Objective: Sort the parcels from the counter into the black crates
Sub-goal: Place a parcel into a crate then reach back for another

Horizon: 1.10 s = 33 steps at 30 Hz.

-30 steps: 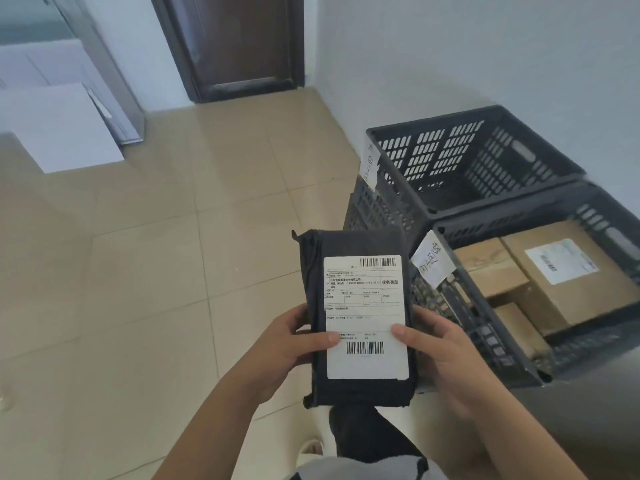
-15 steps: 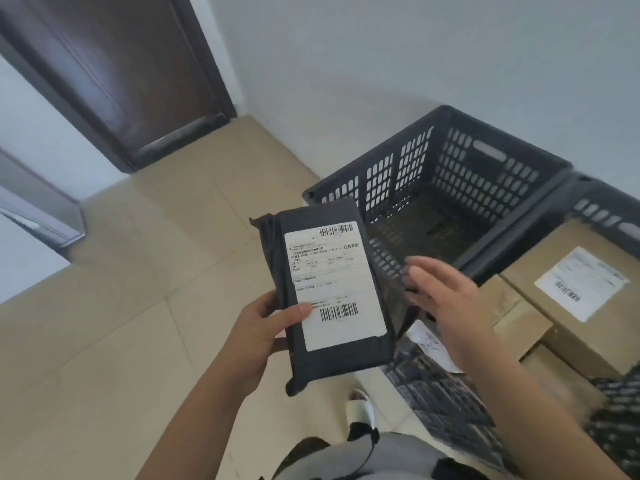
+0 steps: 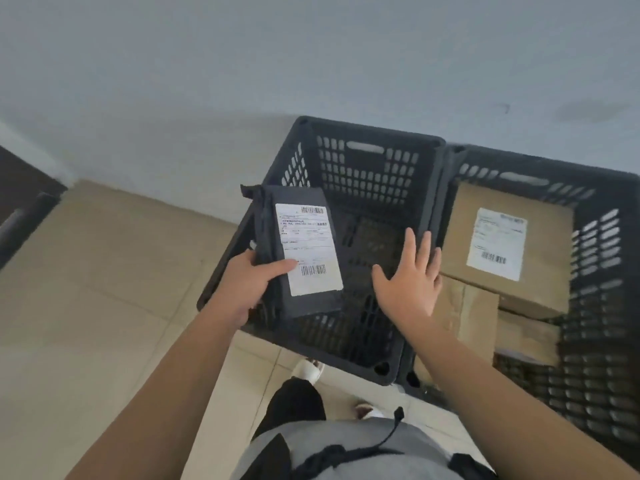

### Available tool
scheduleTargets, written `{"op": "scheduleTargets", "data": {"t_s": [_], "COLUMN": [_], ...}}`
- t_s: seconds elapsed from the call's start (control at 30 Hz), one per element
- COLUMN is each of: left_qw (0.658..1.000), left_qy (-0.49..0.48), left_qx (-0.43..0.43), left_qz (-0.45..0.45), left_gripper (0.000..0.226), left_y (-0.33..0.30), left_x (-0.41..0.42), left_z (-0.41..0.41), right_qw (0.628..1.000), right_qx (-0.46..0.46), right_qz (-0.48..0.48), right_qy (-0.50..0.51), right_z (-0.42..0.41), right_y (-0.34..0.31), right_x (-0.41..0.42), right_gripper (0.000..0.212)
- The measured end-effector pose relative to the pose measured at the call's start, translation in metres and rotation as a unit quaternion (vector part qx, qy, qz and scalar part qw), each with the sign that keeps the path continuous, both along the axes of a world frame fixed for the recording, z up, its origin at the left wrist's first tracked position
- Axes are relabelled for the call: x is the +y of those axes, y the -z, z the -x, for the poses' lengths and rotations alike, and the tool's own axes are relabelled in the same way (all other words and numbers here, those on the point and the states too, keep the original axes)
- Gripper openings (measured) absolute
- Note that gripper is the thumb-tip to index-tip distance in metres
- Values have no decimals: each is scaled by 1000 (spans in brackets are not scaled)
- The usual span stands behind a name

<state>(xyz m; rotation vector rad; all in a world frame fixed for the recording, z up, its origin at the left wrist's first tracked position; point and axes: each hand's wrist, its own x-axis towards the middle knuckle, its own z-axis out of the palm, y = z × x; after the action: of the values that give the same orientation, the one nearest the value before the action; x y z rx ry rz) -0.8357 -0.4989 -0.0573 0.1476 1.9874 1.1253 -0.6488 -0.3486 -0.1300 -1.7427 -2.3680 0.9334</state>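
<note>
A: Parcel position?
B: Black parcel (image 3: 298, 251) gripped in left hand (image 3: 247, 282), label up, over the bare left crate (image 3: 375, 140), presumably for reading before release.
A: Right hand (image 3: 408, 282)?
B: Spread, holding nothing; boxes (image 3: 507, 244) fill the right crate (image 3: 602, 188).

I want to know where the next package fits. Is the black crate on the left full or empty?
Empty, as far as shows. The left crate has bare mesh at its bottom, while the left hand holds the black parcel over it.
</note>
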Motion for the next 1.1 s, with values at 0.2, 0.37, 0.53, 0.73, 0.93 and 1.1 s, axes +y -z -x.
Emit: {"op": "scheduleTargets", "data": {"t_s": [0.2,0.37,0.53,0.73,0.93,1.1], "left_qw": [979,935,882,873,876,891], "left_qy": [128,254,354,371,361,349], "left_qx": [-112,-200,-253,-251,-259,-247], "left_qz": [113,148,180,192,187,151], "left_gripper": [41,37,51,44,47,52], "left_y": [98,168,214,233,243,244], "left_x": [75,92,87,80,79,78], "left_z": [43,36,22,10,10,7], "right_qw": [997,989,985,981,980,979], "right_qx": [14,16,-13,-29,-40,-43], "right_qz": [-12,-19,-36,-29,-28,-30], "right_qy": [80,147,171,191,195,199], "right_z": [8,12,15,19,21,22], "right_y": [-1,0,3,1,-3,-3], "right_x": [-3,-5,-4,-4,-5,-6], "right_gripper": [69,64,65,65,65,65]}}
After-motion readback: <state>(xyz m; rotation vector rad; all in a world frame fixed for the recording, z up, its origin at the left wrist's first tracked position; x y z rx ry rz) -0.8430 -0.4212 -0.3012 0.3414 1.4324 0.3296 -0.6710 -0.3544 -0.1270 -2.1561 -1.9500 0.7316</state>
